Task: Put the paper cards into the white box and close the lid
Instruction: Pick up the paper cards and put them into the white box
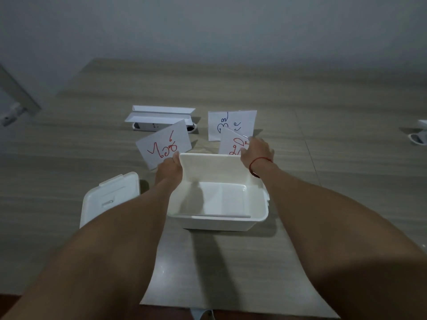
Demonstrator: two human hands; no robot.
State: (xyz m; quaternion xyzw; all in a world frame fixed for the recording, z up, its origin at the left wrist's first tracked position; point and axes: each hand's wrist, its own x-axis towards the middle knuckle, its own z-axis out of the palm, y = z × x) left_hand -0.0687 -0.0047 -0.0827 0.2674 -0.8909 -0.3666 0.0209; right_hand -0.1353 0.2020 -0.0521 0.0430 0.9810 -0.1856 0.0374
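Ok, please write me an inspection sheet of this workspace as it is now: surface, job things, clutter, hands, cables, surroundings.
Surface: grey wood-grain table, evenly lit.
Job's things: open white box, nothing inside; lid lying left of it; red-ink card in left hand; second red-ink card in right hand; blue-ink card behind, not held.
Clutter: white folded card stand over a table socket.
Hands: left hand and right hand each grip one card beyond the box.
Cables: nothing seen.
Surroundings: plain grey wall; a white object at the right edge, cannot tell what.
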